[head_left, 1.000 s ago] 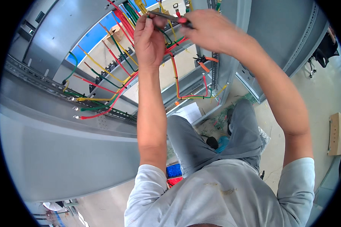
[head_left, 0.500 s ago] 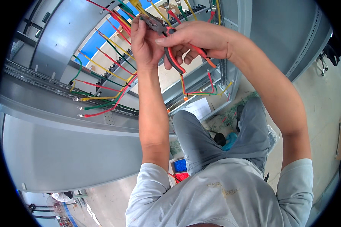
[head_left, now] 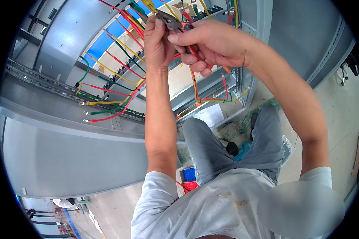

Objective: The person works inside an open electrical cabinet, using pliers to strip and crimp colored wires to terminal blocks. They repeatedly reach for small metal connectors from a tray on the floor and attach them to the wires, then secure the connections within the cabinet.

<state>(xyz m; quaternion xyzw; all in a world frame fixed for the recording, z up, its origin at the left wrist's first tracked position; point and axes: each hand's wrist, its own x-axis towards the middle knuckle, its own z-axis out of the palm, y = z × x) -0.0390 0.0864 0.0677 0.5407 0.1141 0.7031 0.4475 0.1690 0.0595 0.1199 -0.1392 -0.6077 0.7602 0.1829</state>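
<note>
My right hand is wrapped round a pair of pliers with red and black handles, its fingers closed on them. The dark metal jaws point up and left, to the lower end of a thick yellow wire. Right beside the jaw tips, my left hand is raised with thumb and fingers pinched together. What lies between those fingertips is hidden. Several red, yellow and green wires stick out to the left of my left hand.
Around me is a grey metal cabinet frame with perforated rails. A bundle of lugged wires lies at its left. A white paper sheet is low in the cabinet. By my leg stand bins of blue and red parts.
The pliers' handles, spread apart before, are now squeezed together as my right fingers close round them. Both hands appear slightly higher and further right in the view, along with the cabinet.
</note>
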